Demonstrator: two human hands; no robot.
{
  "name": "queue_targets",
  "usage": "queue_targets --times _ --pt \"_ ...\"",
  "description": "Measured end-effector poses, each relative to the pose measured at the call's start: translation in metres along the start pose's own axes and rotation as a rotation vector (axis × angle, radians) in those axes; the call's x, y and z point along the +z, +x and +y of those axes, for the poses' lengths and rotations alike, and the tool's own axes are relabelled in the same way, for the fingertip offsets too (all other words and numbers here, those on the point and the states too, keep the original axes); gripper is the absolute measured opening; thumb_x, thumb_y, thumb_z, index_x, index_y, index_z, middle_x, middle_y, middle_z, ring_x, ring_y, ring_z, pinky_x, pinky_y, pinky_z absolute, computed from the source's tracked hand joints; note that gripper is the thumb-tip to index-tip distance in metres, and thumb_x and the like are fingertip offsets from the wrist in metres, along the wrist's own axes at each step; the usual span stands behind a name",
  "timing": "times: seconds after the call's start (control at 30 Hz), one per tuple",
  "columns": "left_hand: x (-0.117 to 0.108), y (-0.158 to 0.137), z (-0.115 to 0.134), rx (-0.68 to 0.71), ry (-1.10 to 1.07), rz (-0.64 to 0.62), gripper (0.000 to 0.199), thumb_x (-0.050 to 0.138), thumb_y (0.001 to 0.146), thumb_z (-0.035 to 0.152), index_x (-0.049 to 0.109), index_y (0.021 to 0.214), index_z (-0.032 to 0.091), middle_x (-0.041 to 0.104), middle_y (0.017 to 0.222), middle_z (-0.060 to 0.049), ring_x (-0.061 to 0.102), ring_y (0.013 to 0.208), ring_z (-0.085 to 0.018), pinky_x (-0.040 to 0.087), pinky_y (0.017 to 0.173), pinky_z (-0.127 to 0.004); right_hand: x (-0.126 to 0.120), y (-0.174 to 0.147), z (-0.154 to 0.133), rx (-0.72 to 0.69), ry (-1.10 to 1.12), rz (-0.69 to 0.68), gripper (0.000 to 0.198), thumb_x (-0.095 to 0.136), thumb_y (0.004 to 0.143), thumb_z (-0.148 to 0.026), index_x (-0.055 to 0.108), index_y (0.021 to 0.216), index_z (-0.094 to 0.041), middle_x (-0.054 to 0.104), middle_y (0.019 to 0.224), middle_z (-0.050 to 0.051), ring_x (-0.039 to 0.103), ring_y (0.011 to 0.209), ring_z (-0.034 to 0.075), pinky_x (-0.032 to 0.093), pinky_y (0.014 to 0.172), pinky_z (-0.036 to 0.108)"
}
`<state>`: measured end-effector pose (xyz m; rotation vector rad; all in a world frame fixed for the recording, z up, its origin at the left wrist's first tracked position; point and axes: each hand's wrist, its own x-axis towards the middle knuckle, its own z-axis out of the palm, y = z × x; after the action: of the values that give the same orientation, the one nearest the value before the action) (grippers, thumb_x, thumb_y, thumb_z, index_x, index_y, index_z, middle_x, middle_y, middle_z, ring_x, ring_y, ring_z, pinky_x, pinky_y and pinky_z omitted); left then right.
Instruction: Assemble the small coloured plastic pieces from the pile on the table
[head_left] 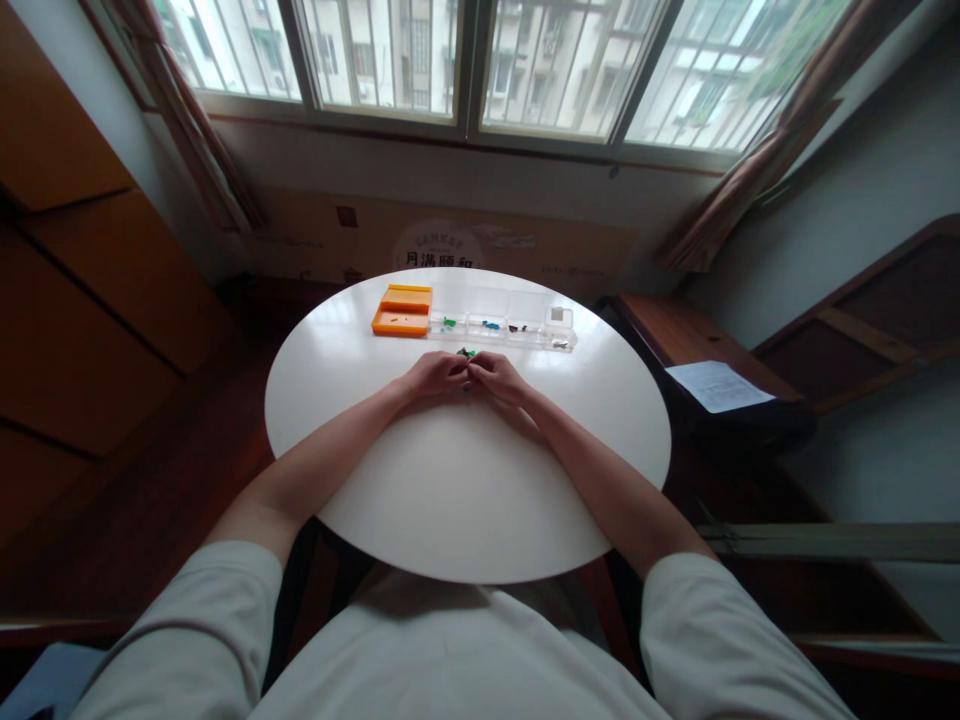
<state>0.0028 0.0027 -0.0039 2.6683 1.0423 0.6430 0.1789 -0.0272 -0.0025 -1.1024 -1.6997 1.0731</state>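
Note:
My left hand and my right hand meet over the white round table. Their fingers are closed in a pinch around a small green-and-black piece, whose top pokes out past the fingertips. Fingers hide most of it, so its exact kind cannot be made out. Just beyond the hands lies a clear compartment box holding tiny green pieces, blue pieces, dark pieces and whitish pieces. Left of it sits an open orange box with a few tiny bits inside.
Against the right wall, a brown wooden bench carries a white paper sheet. Behind the table, a brown cardboard panel leans under the window. An orange-brown cabinet stands at the left.

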Motion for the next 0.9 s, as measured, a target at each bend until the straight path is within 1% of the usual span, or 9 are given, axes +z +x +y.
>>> queue_targets --times 0.2,0.57,0.77,0.9 --pt "-0.0001 -0.0001 0.0 0.0 -0.005 0.0 0.036 0.045 0.084 0.045 0.064 0.073 0.016 0.061 0.065 -0.002 0.048 0.058 -0.011 0.026 0.054 -0.023 -0.0001 0.0006 0.0031 -0.004 0.005 -0.003 0.02 0.06 0.072 -0.034 0.06 0.078 -0.015 0.061 0.07 0.002 0.055 0.062 0.013 0.045 0.059 0.026" --pt "-0.0027 -0.0006 0.003 -0.013 -0.01 -0.013 0.037 0.044 0.084 0.046 0.064 0.074 0.016 0.06 0.065 -0.002 0.046 0.057 -0.01 0.026 0.054 -0.022 -0.0005 -0.0015 -0.0032 -0.018 -0.037 -0.004 0.018 0.058 0.073 -0.031 0.06 0.078 -0.014 0.062 0.068 0.002 0.054 0.061 0.012 0.044 0.057 0.025" --pt "-0.002 -0.0001 0.0014 -0.006 -0.01 -0.013 0.037 0.043 0.084 0.046 0.064 0.075 0.016 0.06 0.065 -0.002 0.047 0.058 -0.01 0.026 0.054 -0.022 -0.0002 0.0 0.0001 -0.01 -0.021 -0.007 0.019 0.058 0.072 -0.033 0.059 0.078 -0.014 0.062 0.068 0.001 0.055 0.059 0.011 0.045 0.056 0.023" --pt "-0.0026 -0.0004 0.002 -0.005 0.007 -0.017 0.038 0.043 0.084 0.046 0.064 0.075 0.016 0.061 0.066 -0.002 0.047 0.058 -0.01 0.026 0.054 -0.022 -0.0006 0.0002 0.0027 -0.033 -0.036 -0.01 0.019 0.057 0.073 -0.032 0.06 0.079 -0.014 0.062 0.069 0.001 0.056 0.061 0.011 0.046 0.057 0.024"
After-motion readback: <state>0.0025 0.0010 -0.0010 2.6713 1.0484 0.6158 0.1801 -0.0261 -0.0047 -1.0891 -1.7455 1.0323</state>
